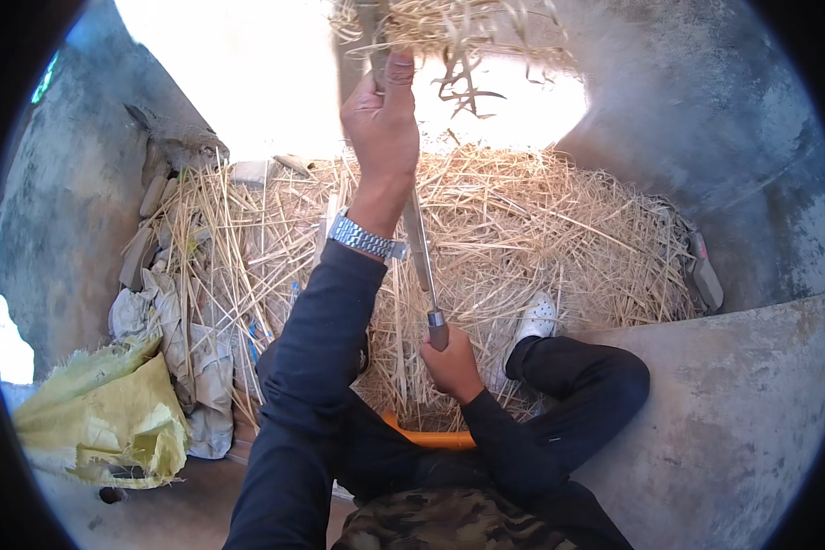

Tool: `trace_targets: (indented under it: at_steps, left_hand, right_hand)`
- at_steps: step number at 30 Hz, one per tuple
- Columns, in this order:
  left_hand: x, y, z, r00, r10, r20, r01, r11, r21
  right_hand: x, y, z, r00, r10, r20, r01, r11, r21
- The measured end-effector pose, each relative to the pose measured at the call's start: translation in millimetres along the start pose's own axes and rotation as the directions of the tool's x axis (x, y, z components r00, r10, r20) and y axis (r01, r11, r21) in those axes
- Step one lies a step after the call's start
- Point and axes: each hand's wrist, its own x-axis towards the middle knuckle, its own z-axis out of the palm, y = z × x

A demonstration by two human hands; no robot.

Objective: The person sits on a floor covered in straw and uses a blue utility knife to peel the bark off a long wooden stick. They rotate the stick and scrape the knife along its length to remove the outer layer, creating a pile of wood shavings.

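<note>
My right hand is closed around the dark handle of a long metal tool. Its narrow grey shaft or blade runs up and away from me, passing behind my left wrist. Farther out, my left hand is closed with the thumb on top, around a grey length that lines up with the tool. Loose dry straw hangs at that far end, just beyond my thumb. The tool's tip is out of view. Below both hands lies a broad heap of straw.
A torn yellow-green sack and pale cloth lie at the left. Rough walls rise on both sides, with a brick by the right one. An orange curved object shows near my legs, and my white shoe touches the straw.
</note>
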Motion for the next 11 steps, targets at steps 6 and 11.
trace_targets:
  at_steps: [6,11]
  left_hand:
    - [5.1,5.4,-4.5,0.997,-0.048,0.060,0.050,0.999,-0.021]
    - [11.0,-0.9,-7.0,0.997,-0.068,0.029,0.070,0.996,-0.060]
  right_hand:
    - [-0.4,-81.8,19.2,0.981,-0.176,-0.086,0.179,0.983,0.032]
    - [5.7,-59.4,20.7,0.949,-0.293,-0.117,0.287,0.956,-0.068]
